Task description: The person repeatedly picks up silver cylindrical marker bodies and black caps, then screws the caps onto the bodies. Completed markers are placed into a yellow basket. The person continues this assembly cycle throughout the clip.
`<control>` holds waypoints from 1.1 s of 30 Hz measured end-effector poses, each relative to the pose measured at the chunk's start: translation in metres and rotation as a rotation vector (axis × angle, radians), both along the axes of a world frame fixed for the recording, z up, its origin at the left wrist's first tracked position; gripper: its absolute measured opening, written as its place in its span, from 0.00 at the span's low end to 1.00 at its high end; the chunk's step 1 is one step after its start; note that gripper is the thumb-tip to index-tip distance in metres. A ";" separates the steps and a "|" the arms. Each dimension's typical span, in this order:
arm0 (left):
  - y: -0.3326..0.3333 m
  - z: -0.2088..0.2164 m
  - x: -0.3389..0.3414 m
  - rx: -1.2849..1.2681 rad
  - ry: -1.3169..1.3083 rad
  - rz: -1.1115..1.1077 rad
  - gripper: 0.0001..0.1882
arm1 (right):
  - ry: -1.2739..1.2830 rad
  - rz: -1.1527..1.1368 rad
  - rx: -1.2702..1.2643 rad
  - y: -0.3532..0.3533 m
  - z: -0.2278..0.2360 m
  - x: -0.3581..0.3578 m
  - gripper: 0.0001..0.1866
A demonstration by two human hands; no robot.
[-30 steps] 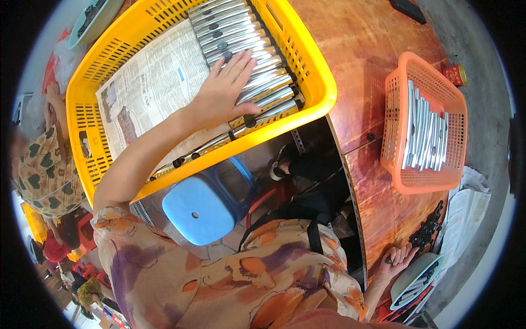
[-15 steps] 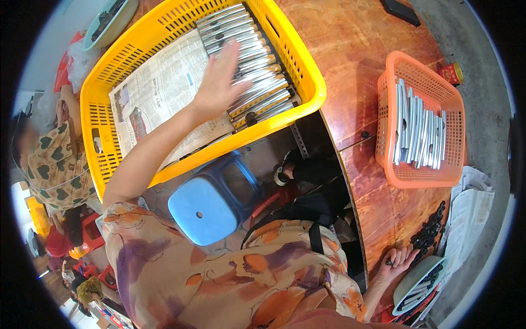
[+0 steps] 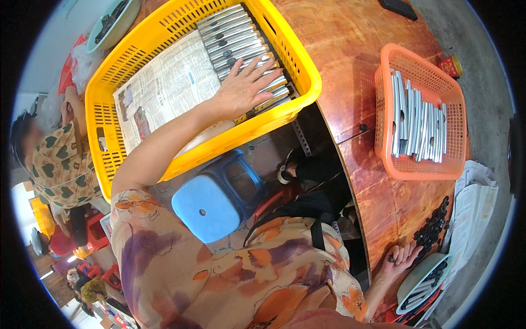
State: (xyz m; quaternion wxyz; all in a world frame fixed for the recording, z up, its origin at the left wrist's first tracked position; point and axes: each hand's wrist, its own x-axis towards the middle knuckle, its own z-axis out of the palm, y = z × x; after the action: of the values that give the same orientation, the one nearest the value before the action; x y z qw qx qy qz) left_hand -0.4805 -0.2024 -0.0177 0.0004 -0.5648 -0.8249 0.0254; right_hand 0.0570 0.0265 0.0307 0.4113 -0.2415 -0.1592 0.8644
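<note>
My left hand [image 3: 244, 90] is spread flat, palm down, over a row of shiny metal tubes [image 3: 230, 34] in the yellow basket [image 3: 208, 143]. Small black caps [image 3: 221, 43] sit along those tubes, and newspaper [image 3: 164, 90] lies beside them. At lower right, my right hand [image 3: 401, 257] rests by the table edge with its fingers curled around a small black piece. A pile of similar black pieces [image 3: 434, 227] lies just beyond it. Next to that hand stands a pale green bowl [image 3: 404, 290] with metal tubes and black pieces inside.
An orange basket [image 3: 386, 159] of metal tubes stands on the wooden table [image 3: 350, 60]. Folded newspapers [image 3: 474, 205] lie along the right edge. A blue stool [image 3: 205, 205] is below the yellow basket. At left, another person [image 3: 60, 164] sits near a bowl [image 3: 118, 33].
My left hand has shifted right and lower across the tubes, its fingers now spread wider and flatter. My right hand stays curled beside the black pieces. The whole view has shifted slightly.
</note>
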 end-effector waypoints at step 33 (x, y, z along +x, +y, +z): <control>-0.029 0.059 -0.009 1.065 -1.165 0.992 0.39 | 0.154 0.108 0.079 0.006 -0.016 0.011 0.18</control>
State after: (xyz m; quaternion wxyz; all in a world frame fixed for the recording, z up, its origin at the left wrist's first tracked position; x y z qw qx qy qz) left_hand -0.4895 -0.2313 0.0416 -0.1656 0.0030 -0.7448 -0.6464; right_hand 0.0677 0.0327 0.0147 0.3844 -0.1489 -0.1739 0.8943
